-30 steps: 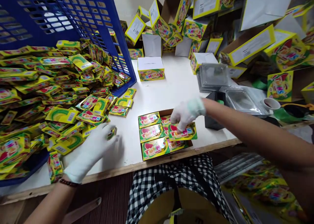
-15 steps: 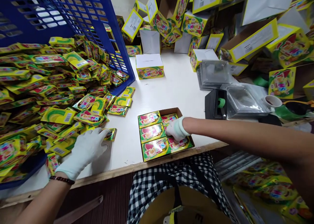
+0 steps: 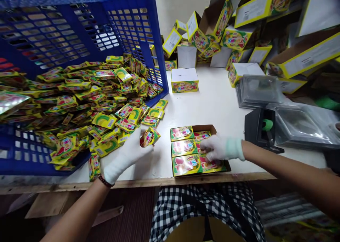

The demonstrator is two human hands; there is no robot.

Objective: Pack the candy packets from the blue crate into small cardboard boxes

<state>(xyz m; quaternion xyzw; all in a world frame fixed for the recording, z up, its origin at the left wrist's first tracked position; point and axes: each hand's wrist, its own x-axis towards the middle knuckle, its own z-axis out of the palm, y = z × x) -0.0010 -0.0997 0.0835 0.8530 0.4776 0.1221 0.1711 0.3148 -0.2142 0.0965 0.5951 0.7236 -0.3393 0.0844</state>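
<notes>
My left hand (image 3: pixel 128 156), in a white glove, is closed around a small yellow-green candy box (image 3: pixel 149 137), its printed face and end showing beyond the fingers. It is raised slightly over the table, beside loose boxes spilling from the basket. My gloved right hand (image 3: pixel 219 148) rests over the right column of a shallow open carton (image 3: pixel 201 174), fingers apart and touching the packs there. Flat candy packs (image 3: pixel 185 147) fill the carton's left column. More packs (image 3: pixel 203 136) lie in the right column, partly covered by my right hand.
A blue plastic basket (image 3: pixel 160 54) on its side holds a heap of candy boxes (image 3: pixel 103 93). A closed carton (image 3: pixel 184 80) stands further back, with piled open cartons (image 3: pixel 209 36) behind. Right of my carton are a black tape dispenser (image 3: pixel 260 128) and clear plastic trays (image 3: pixel 300 123).
The right hand has lowered its candy pack into the carton's right column and drawn slightly back. My left hand has picked up a box from the table. The view has swung left.
</notes>
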